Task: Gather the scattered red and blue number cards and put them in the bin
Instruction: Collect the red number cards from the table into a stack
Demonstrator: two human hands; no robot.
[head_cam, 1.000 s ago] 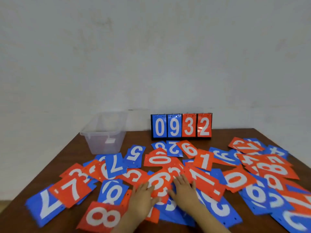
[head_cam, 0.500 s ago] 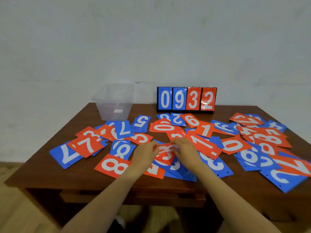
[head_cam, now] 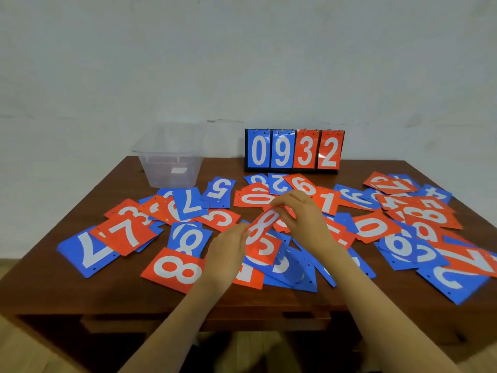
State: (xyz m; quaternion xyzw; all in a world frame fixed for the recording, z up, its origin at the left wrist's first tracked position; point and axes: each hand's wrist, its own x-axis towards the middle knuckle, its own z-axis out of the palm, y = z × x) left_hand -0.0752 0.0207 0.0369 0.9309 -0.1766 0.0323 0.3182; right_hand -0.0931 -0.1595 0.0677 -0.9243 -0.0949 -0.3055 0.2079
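Several red and blue number cards lie scattered over the brown table (head_cam: 53, 289). Both hands hold one red card with a white 8 (head_cam: 262, 224), tilted up off the pile at the table's middle. My left hand (head_cam: 228, 251) pinches its lower left edge. My right hand (head_cam: 301, 216) grips its upper right edge with curled fingers. A clear plastic bin (head_cam: 170, 160) stands at the back left of the table, apart from both hands. Below the lifted card lies a red 3 card (head_cam: 265, 247).
A black flip scoreboard (head_cam: 294, 150) showing 0932 stands at the back centre. A red 8 card (head_cam: 174, 270) and a blue 7 card (head_cam: 86, 251) lie near the front left. Dense card piles cover the right side (head_cam: 419, 219). The table's front edge has a drawer below.
The camera pulled back and up, so the table's front edge shows now. Both hands lifted a red 8 card off the pile and tilted it up.
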